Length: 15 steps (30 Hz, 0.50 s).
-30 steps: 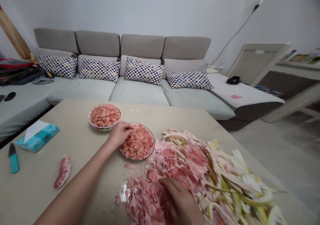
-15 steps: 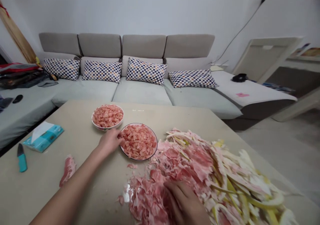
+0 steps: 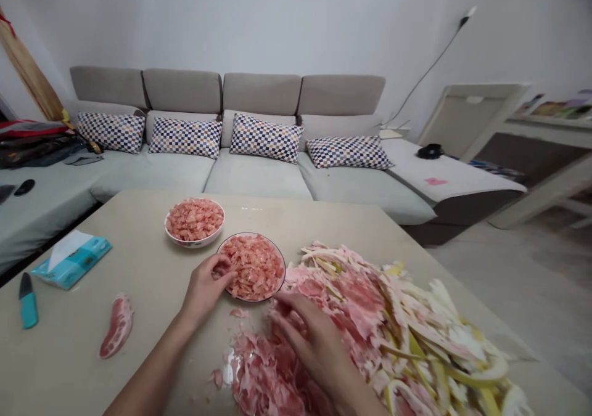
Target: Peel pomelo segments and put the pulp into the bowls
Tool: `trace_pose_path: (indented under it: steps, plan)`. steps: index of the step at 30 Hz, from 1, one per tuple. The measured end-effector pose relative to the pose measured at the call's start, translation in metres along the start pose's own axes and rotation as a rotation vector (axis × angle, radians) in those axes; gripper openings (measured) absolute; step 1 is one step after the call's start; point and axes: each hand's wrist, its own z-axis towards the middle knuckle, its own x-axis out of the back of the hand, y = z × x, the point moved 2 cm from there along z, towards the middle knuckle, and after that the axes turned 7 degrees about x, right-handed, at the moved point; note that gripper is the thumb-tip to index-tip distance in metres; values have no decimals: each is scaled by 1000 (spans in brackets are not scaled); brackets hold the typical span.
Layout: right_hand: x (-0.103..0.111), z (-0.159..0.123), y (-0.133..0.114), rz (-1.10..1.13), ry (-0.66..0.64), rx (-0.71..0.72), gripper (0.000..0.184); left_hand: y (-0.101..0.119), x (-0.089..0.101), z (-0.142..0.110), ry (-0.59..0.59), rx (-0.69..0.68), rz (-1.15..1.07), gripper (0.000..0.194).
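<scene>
A dark-rimmed plate [image 3: 279, 248] of pink pomelo flesh stands mid-table. My left hand [image 3: 206, 289] is at its left edge, fingers curved over the rim with a gap between thumb and forefinger, nothing visible held in them. By the lower right edge of that plate is my right hand [image 3: 308, 330], its fingers reaching forward and apart, above a heap of pink pomelo membranes [image 3: 272, 373]. A pomelo segment [image 3: 117, 326] in its skin lies left of my left forearm. Farther back, a white bowl [image 3: 194, 242] is piled with more pomelo flesh.
Yellow-white pomelo rind strips [image 3: 444, 348] cover the table's right side. At left lie a blue tissue pack [image 3: 74, 262] and a knife [image 3: 28, 305] with a turquoise handle. A sofa [image 3: 259, 172] with patterned cushions stands behind the table [image 3: 324, 212].
My right hand has moved up from the membrane heap to beside the plate. My left hand remains at the plate's left edge, its fingers now more over it. The view has tilted up slightly.
</scene>
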Motion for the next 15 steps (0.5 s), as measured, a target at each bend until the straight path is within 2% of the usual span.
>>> trace_pose_path:
  steps: [3,6,9,15]
  plan:
    - [-13,39,-4,236,36,-112,30,18,-11,-5,-42,-9,-127,26]
    - [-25,66,-3,433,37,-165,25,25,-20,-6,-90,12,-221,22]
    - [-32,75,3,508,37,-191,21,23,-23,-7,-139,57,-295,18]
    - [-38,73,16,549,13,-210,26,19,-21,-5,-243,161,-421,18]
